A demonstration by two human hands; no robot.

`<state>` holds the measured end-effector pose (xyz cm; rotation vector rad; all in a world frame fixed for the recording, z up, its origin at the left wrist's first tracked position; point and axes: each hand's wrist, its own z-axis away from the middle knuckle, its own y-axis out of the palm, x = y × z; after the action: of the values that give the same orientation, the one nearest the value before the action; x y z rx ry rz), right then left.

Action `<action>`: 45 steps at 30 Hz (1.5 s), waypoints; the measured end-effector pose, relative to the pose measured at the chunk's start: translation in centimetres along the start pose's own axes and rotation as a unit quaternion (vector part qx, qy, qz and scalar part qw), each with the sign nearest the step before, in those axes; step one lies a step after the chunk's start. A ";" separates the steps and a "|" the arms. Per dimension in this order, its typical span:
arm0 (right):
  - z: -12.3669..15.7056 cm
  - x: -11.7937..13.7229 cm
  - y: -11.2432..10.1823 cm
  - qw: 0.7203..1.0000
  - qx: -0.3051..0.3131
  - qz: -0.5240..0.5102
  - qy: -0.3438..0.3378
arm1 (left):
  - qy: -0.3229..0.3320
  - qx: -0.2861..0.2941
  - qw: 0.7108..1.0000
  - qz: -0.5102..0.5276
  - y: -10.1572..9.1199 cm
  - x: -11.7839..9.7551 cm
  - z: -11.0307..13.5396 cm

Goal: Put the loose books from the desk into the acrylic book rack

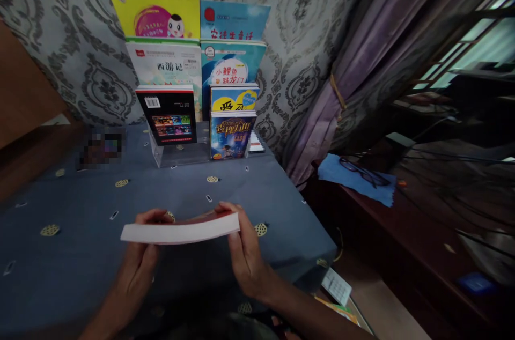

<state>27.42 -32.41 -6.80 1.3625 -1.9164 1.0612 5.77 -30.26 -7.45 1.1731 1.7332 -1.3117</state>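
A book point(181, 234) is held level above the near part of the table, its white page edges facing me and a reddish cover just visible on its far side. My left hand point(140, 251) grips its left end, thumb below and fingers over the top. At the right end, my right hand point(245, 249) is closed round the corner in the same way. The book bends slightly between the two hands. Beyond it stands a clear stepped rack point(181, 155) with a black book point(171, 115) on the left and a blue book point(231, 136) on the right.
Behind those, the rack carries a yellow book point(156, 7), a white book point(164, 64) and several blue ones. A patterned blue cloth point(161, 195) covers the table. To the right, glasses point(366, 172) lie on a blue cloth point(333, 168) beside a tied purple curtain point(350, 72).
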 end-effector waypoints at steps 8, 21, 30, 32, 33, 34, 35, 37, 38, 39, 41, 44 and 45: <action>-0.5 -1.5 1.1 0.998 -0.049 0.008 0.025 | -0.012 -0.014 1.000 -0.023 0.4 -0.7 0.9; -4.6 -2.8 2.7 0.995 -0.092 -0.019 0.035 | -0.016 0.066 0.998 0.003 0.1 -1.7 -4.8; -6.9 -3.6 2.8 0.996 -0.065 -0.027 0.058 | 0.016 0.111 0.992 0.055 -0.5 -0.3 -8.2; -6.6 -3.8 2.4 0.996 -0.052 -0.023 0.065 | 0.013 0.118 0.990 0.082 -0.5 0.1 -7.9; -6.4 -4.0 2.2 0.997 -0.042 -0.021 0.069 | 0.007 0.125 0.987 0.097 -0.6 0.2 -7.8; -6.2 -4.1 2.0 0.997 -0.032 -0.022 0.073 | 0.001 0.132 0.985 0.112 -0.6 0.3 -7.6; -5.9 -4.3 1.8 0.996 -0.020 -0.025 0.078 | -0.005 0.141 0.982 0.126 -0.6 0.3 -7.4; -5.4 -4.5 1.5 0.996 0.003 -0.038 0.086 | -0.013 0.160 0.976 0.148 -0.6 0.5 -7.0; -5.2 -4.6 1.5 0.995 0.010 -0.041 0.088 | -0.015 0.166 0.975 0.149 -0.6 0.6 -6.9; -5.1 -4.6 1.4 0.995 0.015 -0.042 0.087 | -0.014 0.169 0.975 0.142 -0.6 0.7 -6.8; -5.2 -4.6 1.6 0.996 0.010 -0.032 0.078 | -0.009 0.163 0.981 0.107 -0.7 1.1 -6.7; -5.9 -4.4 2.0 0.999 -0.011 -0.005 0.048 | 0.014 0.131 0.990 0.049 -0.9 1.6 -7.2; -6.4 -4.3 2.2 0.999 -0.018 0.004 0.035 | 0.024 0.117 0.992 0.039 -1.0 1.8 -7.5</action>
<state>26.74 -24.46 -7.45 1.2828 -1.8833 1.0577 4.31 -22.69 -6.55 1.3994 1.5814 -1.4789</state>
